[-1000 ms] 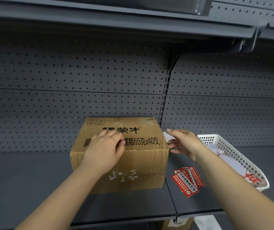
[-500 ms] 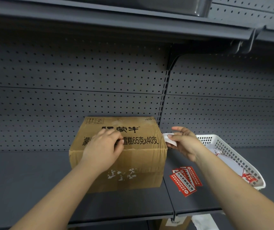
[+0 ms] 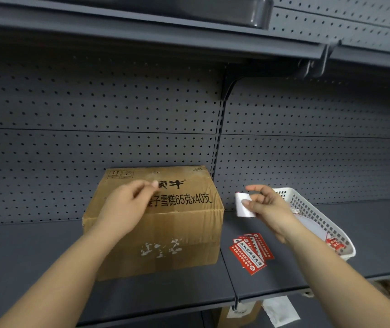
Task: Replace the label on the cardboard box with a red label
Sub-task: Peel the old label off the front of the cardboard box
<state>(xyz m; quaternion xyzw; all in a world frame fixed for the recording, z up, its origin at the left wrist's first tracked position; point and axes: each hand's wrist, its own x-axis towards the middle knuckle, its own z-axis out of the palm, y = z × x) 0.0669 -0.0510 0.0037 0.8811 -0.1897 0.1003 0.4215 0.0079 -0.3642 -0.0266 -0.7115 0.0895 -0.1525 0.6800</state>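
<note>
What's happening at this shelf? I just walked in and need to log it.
A person is relabelling a cardboard box on a grey shelf. The left hand rests on the box top. The right hand holds a white label beside the box, in front of a white basket. A stack of red labels lies on the shelf, untouched. Torn white residue marks the box front; no red label is on it yet.

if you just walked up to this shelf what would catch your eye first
Probably the cardboard box on the grey shelf, with the left hand over its top. Next, the right hand beside the box, pinching a curled white label, and the red labels lying on the shelf before a white basket.
</note>
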